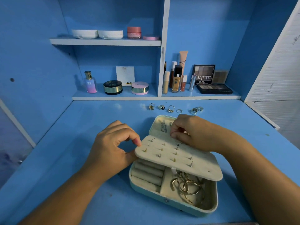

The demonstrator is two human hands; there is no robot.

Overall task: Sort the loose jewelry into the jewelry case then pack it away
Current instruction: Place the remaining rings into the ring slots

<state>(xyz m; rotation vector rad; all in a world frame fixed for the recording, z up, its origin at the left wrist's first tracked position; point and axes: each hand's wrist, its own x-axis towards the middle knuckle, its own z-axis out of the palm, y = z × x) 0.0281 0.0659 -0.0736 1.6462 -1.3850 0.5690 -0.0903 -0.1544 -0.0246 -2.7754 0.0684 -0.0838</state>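
The jewelry case [173, 202] lay open on the blue desk [73, 159], near its middle and just in front of the person, with its lid [156, 127] tipped back on the far side. A cream earring panel [178, 158] stood raised at a slant over the lower tray, and small gold and silver studs [174, 159] were stuck through it in rows. The left hand [112, 151] held the panel's left edge, with the curled forefinger on top and the thumb below. The right hand [193, 132] hovered over the panel's far right corner with its fingers bent tightly inward; whether they pinched anything could not be told. Under the panel, gold bangles [188, 185] lay tangled in the right compartment, beside the padded ring rolls [147, 174] on the left. A row of loose rings [171, 108] sat on the desk just beyond the lid. Makeup [176, 80] stood on the shelves [113, 96] behind.
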